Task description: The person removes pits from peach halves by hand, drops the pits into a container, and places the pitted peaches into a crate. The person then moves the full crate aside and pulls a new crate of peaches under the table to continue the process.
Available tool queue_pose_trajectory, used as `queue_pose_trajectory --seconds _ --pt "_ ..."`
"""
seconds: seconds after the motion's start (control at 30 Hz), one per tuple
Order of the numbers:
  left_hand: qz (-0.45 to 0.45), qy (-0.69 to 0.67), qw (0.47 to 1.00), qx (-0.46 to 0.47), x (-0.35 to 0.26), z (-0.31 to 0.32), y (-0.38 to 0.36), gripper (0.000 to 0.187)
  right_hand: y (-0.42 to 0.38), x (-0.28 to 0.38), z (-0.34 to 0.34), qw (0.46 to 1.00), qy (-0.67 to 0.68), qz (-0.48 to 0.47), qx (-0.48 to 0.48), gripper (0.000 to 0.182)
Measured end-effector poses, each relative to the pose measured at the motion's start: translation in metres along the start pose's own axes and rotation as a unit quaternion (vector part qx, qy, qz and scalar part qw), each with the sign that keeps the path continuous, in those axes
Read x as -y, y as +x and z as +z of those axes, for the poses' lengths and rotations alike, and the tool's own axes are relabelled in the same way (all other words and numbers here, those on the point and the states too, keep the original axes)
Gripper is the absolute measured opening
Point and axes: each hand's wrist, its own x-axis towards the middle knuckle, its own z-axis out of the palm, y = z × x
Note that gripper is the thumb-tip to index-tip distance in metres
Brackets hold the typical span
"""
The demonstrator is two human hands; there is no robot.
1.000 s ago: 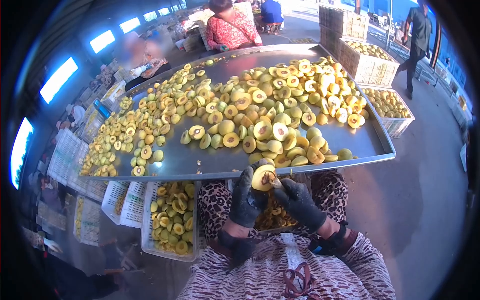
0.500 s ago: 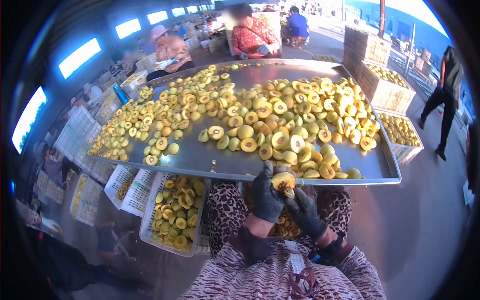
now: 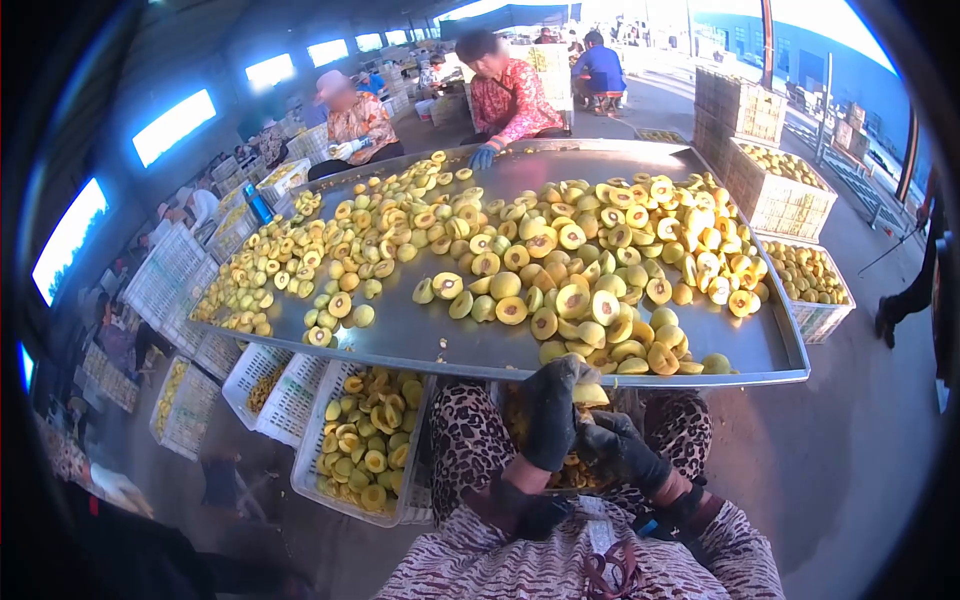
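Observation:
My left hand (image 3: pixel 552 412), in a dark glove, is closed on a yellow peach half (image 3: pixel 590 396) just below the near rim of the metal table. My right hand (image 3: pixel 622 446), also in a dark glove, is closed right up against the fruit's lower side. Whatever its fingers hold is hidden. Beyond both hands, many halved peaches (image 3: pixel 540 244) lie heaped on the metal table (image 3: pixel 420 318). Beneath my hands, between my knees, a container partly shows with scraps (image 3: pixel 575 472) in it.
A white crate of peach halves (image 3: pixel 365 440) stands left of my knees, beside more white crates (image 3: pixel 290 390). Stacked crates (image 3: pixel 785 200) stand at the right. Across the table, a person in red (image 3: pixel 515 100) reaches over its far edge; another person (image 3: pixel 360 125) sits farther left.
The peach half has turned in my left hand, so its cut face no longer shows. The person in red has reached a gloved hand onto the far edge. The view has shifted slightly.

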Motion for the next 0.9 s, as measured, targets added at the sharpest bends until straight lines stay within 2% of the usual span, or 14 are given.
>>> queue_pose_trajectory --seconds 0.07,0.17,0.23,0.33,0.37,0.4,0.43,0.47,0.5,0.57,0.63,0.73,0.87,0.9 --pt "0.002 0.019 1.000 0.024 -0.008 -0.013 0.000 0.042 0.000 -0.002 0.002 1.000 -0.003 -0.002 0.011 0.030" --pt "-0.213 -0.288 0.922 0.149 -0.016 -0.038 0.000 0.045 0.009 -0.010 0.005 0.988 0.095 0.025 0.117 0.036" --pt "-0.200 -0.329 0.915 0.122 -0.029 -0.064 0.001 0.045 0.014 -0.018 0.006 0.965 -0.157 -0.105 0.182 0.033" --pt "-0.091 -0.366 0.924 0.059 -0.024 -0.170 0.026 0.043 0.010 -0.014 0.002 0.963 -0.182 -0.025 0.198 0.030" --pt "-0.078 -0.104 0.988 -0.078 -0.034 -0.196 0.031 0.040 0.014 -0.020 -0.007 0.951 -0.255 -0.060 0.163 0.027" --pt "-0.060 0.165 0.961 -0.212 -0.041 -0.222 0.032 0.038 0.014 -0.023 -0.016 0.950 -0.258 -0.059 0.165 0.027" --pt "0.012 0.402 0.892 -0.205 -0.024 -0.270 0.042 0.035 0.012 -0.027 -0.024 0.837 -0.526 0.019 0.148 0.026" --pt "0.086 0.613 0.764 -0.182 -0.006 -0.305 0.057 0.031 0.015 -0.030 -0.029 0.648 -0.748 0.090 0.114 0.025" --pt "0.089 0.608 0.767 -0.186 -0.005 -0.299 0.072 0.031 0.020 -0.036 -0.034 0.643 -0.753 0.088 0.113 0.025" --pt "0.204 0.613 0.743 -0.175 -0.005 -0.271 0.109 0.027 0.022 -0.051 -0.041 0.824 -0.549 -0.113 0.081 0.022" --pt "0.154 0.577 0.789 -0.144 0.020 -0.262 0.161 0.028 0.025 -0.048 -0.032 0.826 -0.551 -0.100 0.065 0.021" --pt "0.260 0.613 0.729 -0.158 0.046 -0.216 0.220 0.033 0.015 -0.051 -0.028 0.837 -0.541 -0.073 0.024 0.022" --pt "0.128 0.608 0.783 0.041 0.059 -0.169 0.270 0.042 -0.004 -0.040 -0.039 0.835 -0.550 -0.022 0.012 0.024" --pt "0.160 0.610 0.769 0.104 0.070 -0.159 0.278 0.044 -0.006 -0.044 -0.041 0.830 -0.558 -0.032 -0.001 0.024"
